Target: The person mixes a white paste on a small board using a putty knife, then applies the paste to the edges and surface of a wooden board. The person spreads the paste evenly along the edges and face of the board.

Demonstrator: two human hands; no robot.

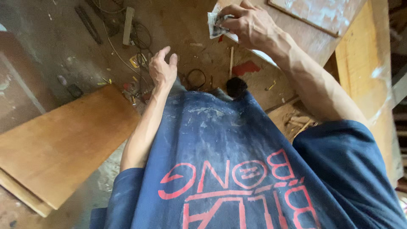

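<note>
A: Right hand (250, 25) pinches a folded scrap of sandpaper (216, 24), grey and worn, thumb and fingers closed on it. It's pressed at the near edge of the brown board (305, 40) up top.

B: Left?

A: Left hand (163, 68) hangs free, fingers loosely curled, grasping nothing. It's in the air above the floor (55, 46), beside the blue shirt (220, 152).

B: So which step?

A: Looks like hand sanding of the board edge, 1 hand working. Board isn't braced by the other hand.

B: What does the next move need?

A: Judging by the grip: steady pressure along the edge, paper kept flat under the fingertips. Left hand could steady the board if it shifts. Can't tell how much edge is done; surface is partly hidden by the arm.

B: Surroundings?

A: A pale-smeared panel (322, 12) lies on the board, top right. A 2nd wood panel (59, 144) sits lower left, well apart. Floor has cables (140, 38), a power strip (128, 25), red scraps (246, 68) and small debris.
</note>
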